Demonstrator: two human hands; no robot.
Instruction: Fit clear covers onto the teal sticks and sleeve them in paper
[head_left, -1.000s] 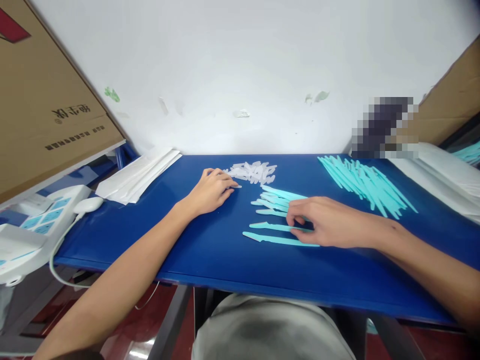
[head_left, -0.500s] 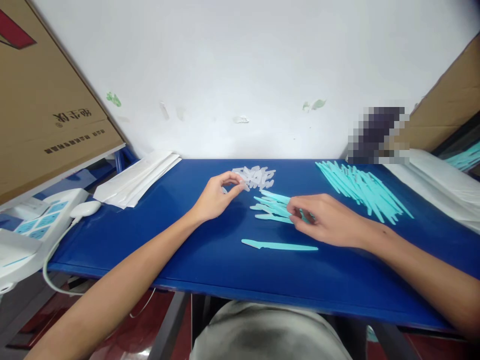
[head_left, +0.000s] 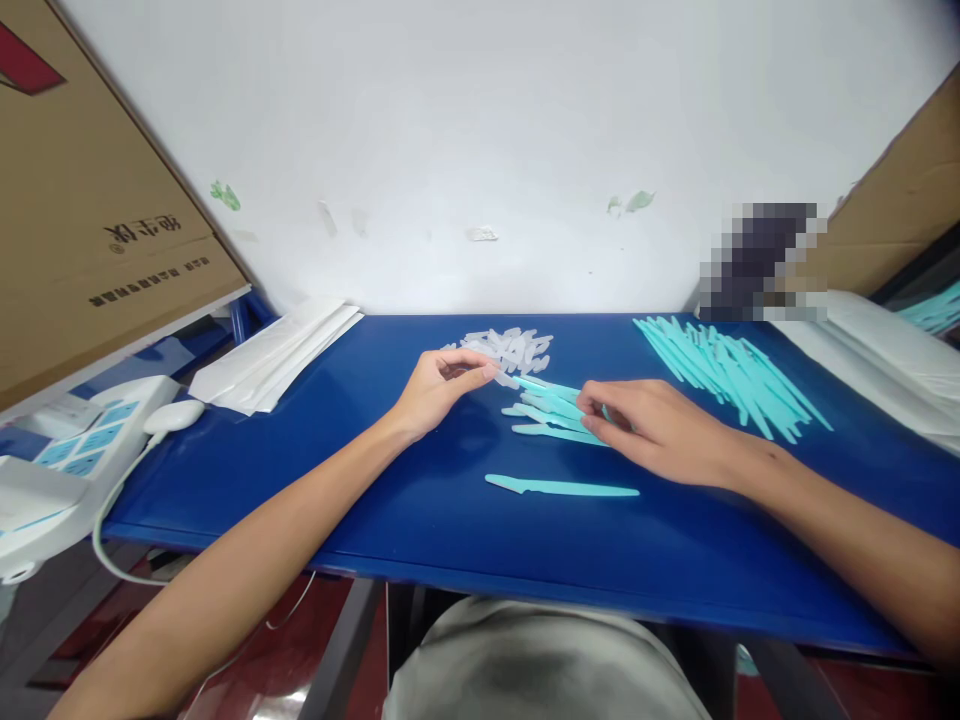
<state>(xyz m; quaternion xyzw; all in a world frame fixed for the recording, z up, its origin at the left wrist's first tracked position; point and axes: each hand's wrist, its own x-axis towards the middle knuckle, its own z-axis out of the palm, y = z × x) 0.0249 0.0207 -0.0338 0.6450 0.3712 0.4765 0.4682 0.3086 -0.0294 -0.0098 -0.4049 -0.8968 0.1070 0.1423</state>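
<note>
My left hand (head_left: 439, 388) is pinched on a small clear plastic cap, its tip at the end of a teal plastic blade. My right hand (head_left: 649, 425) is closed on that teal blade (head_left: 546, 386), held just above a small group of teal blades (head_left: 551, 418) on the blue table (head_left: 420, 500). Behind my left hand lies a heap of clear caps (head_left: 514, 349). One teal blade (head_left: 561, 487) lies alone nearer to me.
A large pile of teal blades (head_left: 731, 375) lies at the back right. White sleeves (head_left: 274, 350) are stacked at the back left. A white device with a cable (head_left: 64, 455) sits left of the table, a cardboard box (head_left: 90, 190) above it.
My left hand picked a clear cap from the heap and carried it right to the blade tip. My right hand lifted one teal blade from the group toward it.
</note>
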